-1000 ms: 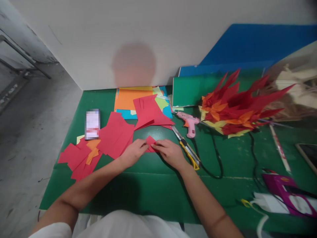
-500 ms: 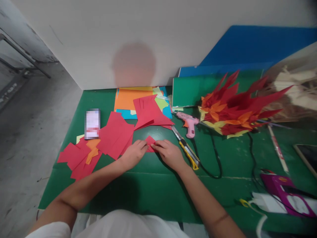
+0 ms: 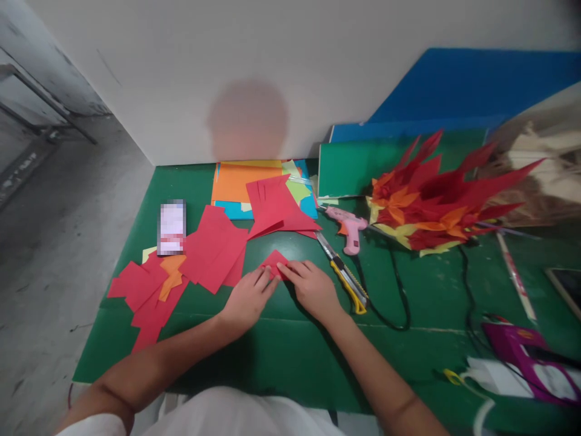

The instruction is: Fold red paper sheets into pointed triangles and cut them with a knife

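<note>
A small folded piece of red paper [image 3: 273, 261] lies on the green mat [image 3: 281, 351] in front of me. My left hand [image 3: 247, 298] and my right hand [image 3: 312, 287] meet over its near edge, fingertips pressed together on the paper. Both hands rest low on the mat, knuckles up, and cover the lower part of the piece. Just left of my left hand a heap of red paper sheets [image 3: 213, 247] spreads out, mixed with orange scraps [image 3: 170, 275].
A yellow utility knife [image 3: 344, 275] lies right of my right hand, beside a pink glue gun [image 3: 347, 226] with a black cord. A red-orange paper flower [image 3: 431, 203], coloured sheets [image 3: 245, 181], a phone [image 3: 171, 227], a magenta device [image 3: 526, 357].
Both hands have slid slightly toward me along the red piece; its upper corner now shows more above my fingers. The view shifted a little.
</note>
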Available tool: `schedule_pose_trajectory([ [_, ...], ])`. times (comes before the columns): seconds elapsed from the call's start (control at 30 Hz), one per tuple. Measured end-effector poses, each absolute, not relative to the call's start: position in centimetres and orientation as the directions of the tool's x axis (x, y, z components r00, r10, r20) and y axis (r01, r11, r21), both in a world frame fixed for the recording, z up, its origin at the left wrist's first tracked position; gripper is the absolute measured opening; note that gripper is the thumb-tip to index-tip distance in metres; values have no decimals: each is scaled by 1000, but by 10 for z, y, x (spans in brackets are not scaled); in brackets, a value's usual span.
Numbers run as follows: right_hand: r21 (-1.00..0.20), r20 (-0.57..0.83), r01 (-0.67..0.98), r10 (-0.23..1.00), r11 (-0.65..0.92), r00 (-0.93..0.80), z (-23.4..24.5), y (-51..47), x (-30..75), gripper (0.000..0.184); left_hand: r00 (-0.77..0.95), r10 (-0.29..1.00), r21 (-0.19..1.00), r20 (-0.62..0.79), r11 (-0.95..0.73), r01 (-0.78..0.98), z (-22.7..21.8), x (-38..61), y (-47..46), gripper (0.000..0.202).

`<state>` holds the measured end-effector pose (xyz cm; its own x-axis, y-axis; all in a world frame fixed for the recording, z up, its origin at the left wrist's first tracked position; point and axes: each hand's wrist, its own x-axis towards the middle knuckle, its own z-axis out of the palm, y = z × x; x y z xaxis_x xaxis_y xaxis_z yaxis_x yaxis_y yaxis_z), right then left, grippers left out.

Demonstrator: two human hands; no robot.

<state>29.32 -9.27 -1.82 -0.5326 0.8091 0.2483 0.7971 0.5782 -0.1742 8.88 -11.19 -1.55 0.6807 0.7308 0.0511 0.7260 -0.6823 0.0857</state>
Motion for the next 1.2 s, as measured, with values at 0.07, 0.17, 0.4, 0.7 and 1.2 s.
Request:
schedule_pose_trajectory([
  [0.07, -143, 159, 806, 817, 574, -554, -13, -93, 290, 43, 640, 767, 86, 48, -642, 762, -14, 92, -114, 47],
  [0.17, -106, 46, 821, 828, 560, -559, -4, -93, 284, 53, 618, 784, 110, 63, -621, 776, -14, 95, -115, 45],
  [0.4, -93, -91, 842, 838, 531, -538, 9, -87, 272, 57, 624, 773, 128, 113, -634, 762, -17, 97, -114, 37],
  [0.7, -171, 21, 836, 850, 522, -527, -2, -88, 282, 49, 583, 810, 68, 62, -586, 808, -15, 100, -117, 40],
  [1.2, -260, 264, 843, 874, 471, -407, -13, -98, 308, 47, 503, 864, 109, 4, -501, 859, -12, 102, -120, 54],
])
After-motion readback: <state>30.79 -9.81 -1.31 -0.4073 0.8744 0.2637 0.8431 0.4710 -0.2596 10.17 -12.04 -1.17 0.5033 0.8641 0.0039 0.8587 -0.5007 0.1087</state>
